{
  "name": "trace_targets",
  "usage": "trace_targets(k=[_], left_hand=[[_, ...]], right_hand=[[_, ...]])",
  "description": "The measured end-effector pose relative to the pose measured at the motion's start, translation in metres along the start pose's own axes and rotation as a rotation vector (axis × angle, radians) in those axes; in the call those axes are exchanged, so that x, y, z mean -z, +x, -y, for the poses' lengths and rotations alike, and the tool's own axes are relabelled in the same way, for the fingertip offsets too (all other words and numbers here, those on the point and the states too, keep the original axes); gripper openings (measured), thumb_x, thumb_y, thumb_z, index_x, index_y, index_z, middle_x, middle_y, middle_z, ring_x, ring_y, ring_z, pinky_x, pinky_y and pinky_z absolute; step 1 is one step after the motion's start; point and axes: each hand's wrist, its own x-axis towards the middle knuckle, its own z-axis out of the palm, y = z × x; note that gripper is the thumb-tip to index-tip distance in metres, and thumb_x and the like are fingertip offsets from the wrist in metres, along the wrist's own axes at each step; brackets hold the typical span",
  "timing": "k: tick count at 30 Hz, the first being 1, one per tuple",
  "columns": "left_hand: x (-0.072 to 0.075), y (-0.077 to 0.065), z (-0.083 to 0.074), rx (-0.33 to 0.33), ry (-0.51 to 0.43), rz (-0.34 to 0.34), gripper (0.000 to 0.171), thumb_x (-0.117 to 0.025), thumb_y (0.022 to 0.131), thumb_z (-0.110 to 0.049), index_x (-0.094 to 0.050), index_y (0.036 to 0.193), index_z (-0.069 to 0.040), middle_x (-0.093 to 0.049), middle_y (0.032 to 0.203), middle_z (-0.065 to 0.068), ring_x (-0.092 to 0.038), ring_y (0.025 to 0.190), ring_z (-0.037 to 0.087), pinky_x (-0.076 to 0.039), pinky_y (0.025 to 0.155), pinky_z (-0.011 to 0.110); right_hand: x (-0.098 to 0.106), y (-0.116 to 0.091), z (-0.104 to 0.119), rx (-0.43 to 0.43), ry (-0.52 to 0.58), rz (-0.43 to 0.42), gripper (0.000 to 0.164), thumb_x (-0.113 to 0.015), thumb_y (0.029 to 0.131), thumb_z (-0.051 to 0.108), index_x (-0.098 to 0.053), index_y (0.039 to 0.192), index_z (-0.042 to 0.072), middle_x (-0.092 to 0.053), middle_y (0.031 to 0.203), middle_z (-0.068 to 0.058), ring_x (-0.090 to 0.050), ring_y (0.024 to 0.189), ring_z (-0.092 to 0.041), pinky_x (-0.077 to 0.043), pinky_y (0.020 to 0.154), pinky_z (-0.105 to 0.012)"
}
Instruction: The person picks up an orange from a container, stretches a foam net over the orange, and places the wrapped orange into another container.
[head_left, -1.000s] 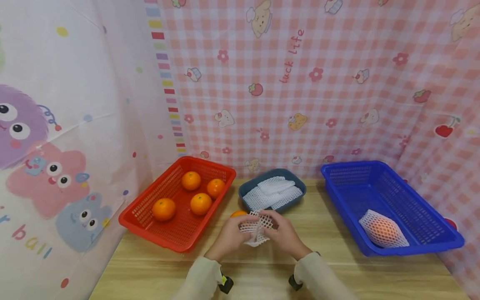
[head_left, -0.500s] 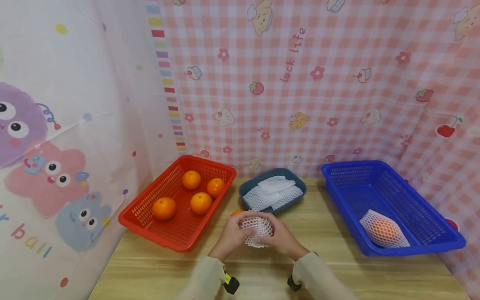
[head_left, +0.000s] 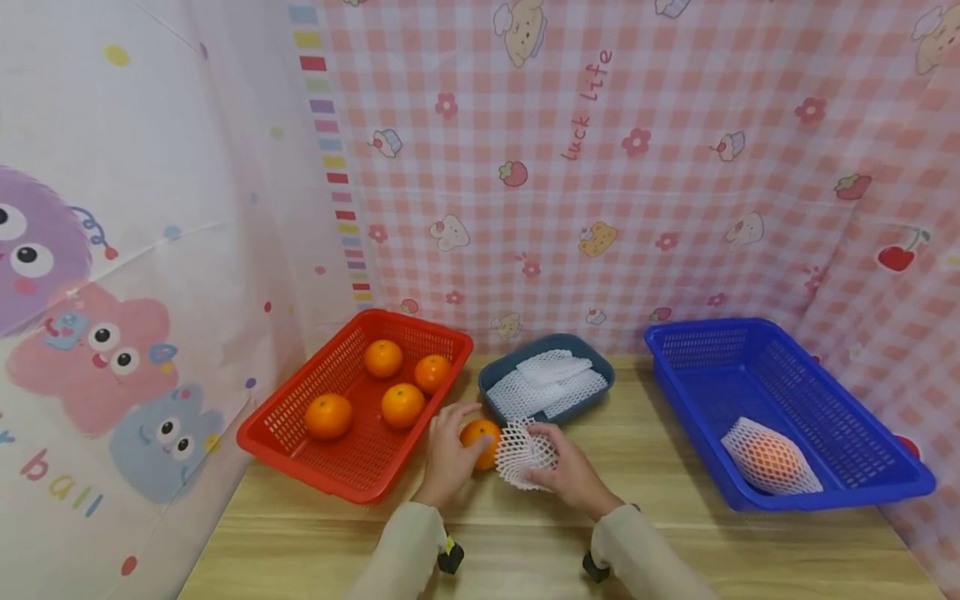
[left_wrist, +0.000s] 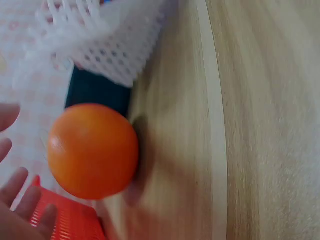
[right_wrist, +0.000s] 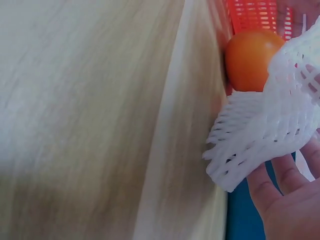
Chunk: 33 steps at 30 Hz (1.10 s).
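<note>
Near the table's middle an orange (head_left: 481, 443) sits on the wood. My left hand (head_left: 448, 454) is around its left side, fingers spread and thumb over its front. In the left wrist view these fingers (left_wrist: 27, 197) look apart from the orange (left_wrist: 93, 151). To its right, my right hand (head_left: 572, 471) holds a white foam net sleeve (head_left: 521, 454) between thumb and fingers. The right wrist view shows the sleeve (right_wrist: 265, 130) opened out, with fingers (right_wrist: 287, 175) behind it; part of that hand is out of frame.
At left stands a red basket (head_left: 300, 475) with several oranges. A dark teal tray (head_left: 491, 365) holding more foam sleeves is behind my hands. The blue basket (head_left: 712, 392) at right contains one sleeved orange (head_left: 771, 458). Patterned cloth (head_left: 570, 208) hangs behind.
My left hand has let go of the foam sleeve and moved left to the orange, now in fuller view. My right hand keeps the sleeve and has shifted slightly right.
</note>
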Motion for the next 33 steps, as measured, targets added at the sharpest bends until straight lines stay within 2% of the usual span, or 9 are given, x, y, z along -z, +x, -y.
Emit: trace_targets(k=[4, 8, 10, 12, 16, 23, 28, 33], left_hand=[[-0.005, 0.002, 0.011, 0.084, -0.001, 0.108, 0.058, -0.082, 0.075, -0.013, -0.060, 0.129, -0.009, -0.051, 0.134, 0.017, -0.042, 0.123, 0.040, -0.034, 0.102, 0.056], [-0.012, 0.000, 0.026, 0.109, 0.031, 0.204, 0.070, -0.085, 0.072, -0.012, -0.054, 0.134, -0.008, -0.048, 0.135, 0.017, -0.044, 0.123, 0.038, -0.036, 0.103, 0.054], [-0.015, -0.001, 0.033, 0.110, 0.038, 0.224, 0.073, -0.085, 0.071, -0.011, -0.052, 0.136, -0.008, -0.048, 0.135, 0.016, -0.044, 0.123, 0.036, -0.036, 0.103, 0.053], [-0.016, -0.003, 0.036, 0.125, 0.025, 0.218, 0.075, -0.086, 0.070, -0.010, -0.052, 0.137, -0.009, -0.049, 0.135, 0.015, -0.046, 0.122, 0.034, -0.036, 0.104, 0.051], [-0.014, -0.005, 0.037, 0.170, -0.022, 0.159, 0.077, -0.088, 0.068, -0.011, -0.052, 0.136, -0.008, -0.054, 0.130, 0.013, -0.050, 0.116, 0.032, -0.039, 0.101, 0.050], [-0.007, -0.003, 0.023, 0.246, -0.100, 0.113, 0.082, -0.089, 0.070, -0.024, -0.048, 0.138, -0.006, -0.055, 0.130, 0.012, -0.053, 0.112, 0.031, -0.042, 0.099, 0.050], [-0.005, 0.000, 0.009, 0.290, -0.231, 0.089, 0.086, -0.087, 0.072, -0.031, -0.045, 0.143, -0.008, -0.053, 0.135, 0.012, -0.053, 0.115, 0.030, -0.041, 0.101, 0.049], [-0.005, 0.004, -0.006, 0.339, -0.414, 0.073, 0.093, -0.085, 0.074, -0.034, -0.035, 0.148, -0.009, -0.045, 0.142, 0.014, -0.052, 0.118, 0.032, -0.043, 0.100, 0.045]], right_hand=[[-0.001, 0.000, -0.003, -0.012, -0.005, -0.003, 0.062, -0.085, 0.073, 0.007, -0.056, 0.128, 0.015, -0.055, 0.134, -0.008, -0.046, 0.127, -0.030, -0.029, 0.108, -0.053], [-0.002, 0.000, -0.004, -0.008, 0.001, -0.001, 0.062, -0.084, 0.074, 0.007, -0.055, 0.128, 0.015, -0.054, 0.135, -0.010, -0.046, 0.127, -0.032, -0.028, 0.108, -0.055], [-0.003, 0.000, -0.004, -0.001, 0.005, -0.001, 0.062, -0.084, 0.074, 0.007, -0.055, 0.128, 0.014, -0.055, 0.135, -0.010, -0.046, 0.127, -0.032, -0.028, 0.108, -0.055], [-0.003, 0.000, -0.004, 0.011, 0.002, -0.001, 0.062, -0.084, 0.074, 0.007, -0.055, 0.128, 0.014, -0.055, 0.134, -0.010, -0.047, 0.126, -0.032, -0.029, 0.108, -0.054], [-0.003, -0.001, -0.004, 0.022, -0.007, 0.000, 0.063, -0.084, 0.073, 0.006, -0.055, 0.128, 0.012, -0.056, 0.133, -0.010, -0.048, 0.124, -0.031, -0.031, 0.107, -0.053], [-0.002, -0.002, -0.006, -0.009, -0.025, -0.012, 0.063, -0.084, 0.074, 0.008, -0.054, 0.129, 0.013, -0.054, 0.134, -0.011, -0.048, 0.124, -0.032, -0.032, 0.106, -0.054], [-0.002, -0.002, -0.008, -0.004, -0.042, -0.014, 0.063, -0.085, 0.074, 0.009, -0.054, 0.129, 0.013, -0.055, 0.133, -0.012, -0.049, 0.122, -0.033, -0.033, 0.105, -0.055], [-0.002, -0.003, -0.008, 0.005, -0.059, -0.003, 0.063, -0.084, 0.075, 0.010, -0.052, 0.130, 0.013, -0.055, 0.133, -0.011, -0.050, 0.121, -0.032, -0.034, 0.104, -0.055]])
